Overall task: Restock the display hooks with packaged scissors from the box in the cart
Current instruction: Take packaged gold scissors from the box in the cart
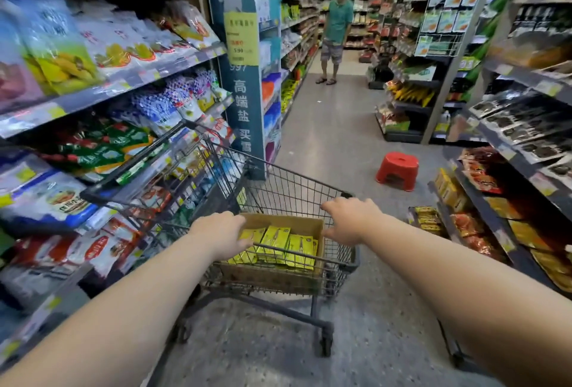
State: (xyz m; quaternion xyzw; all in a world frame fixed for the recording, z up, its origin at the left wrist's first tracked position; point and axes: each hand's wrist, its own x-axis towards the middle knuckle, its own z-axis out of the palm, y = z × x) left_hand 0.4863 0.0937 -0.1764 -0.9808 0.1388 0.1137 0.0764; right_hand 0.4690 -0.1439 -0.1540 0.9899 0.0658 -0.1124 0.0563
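A dark wire shopping cart (297,183) stands in the aisle, close to the left shelves. Inside it sits an open cardboard box (266,278) holding several yellow packaged scissors (297,250) standing on edge. My left hand (219,231) is curled over the cart's near rim, at the box's left corner, and hides part of the packs. My right hand (349,221) grips the rim at the cart's right side, next to the box's right corner. Neither hand holds a pack.
Shelves of bagged goods (93,98) line the left, dark packets (526,135) the right. A red plastic stool (397,169) stands on the floor ahead right. A person (335,30) stands far down the aisle. A white wire rack (448,15) hangs at upper right.
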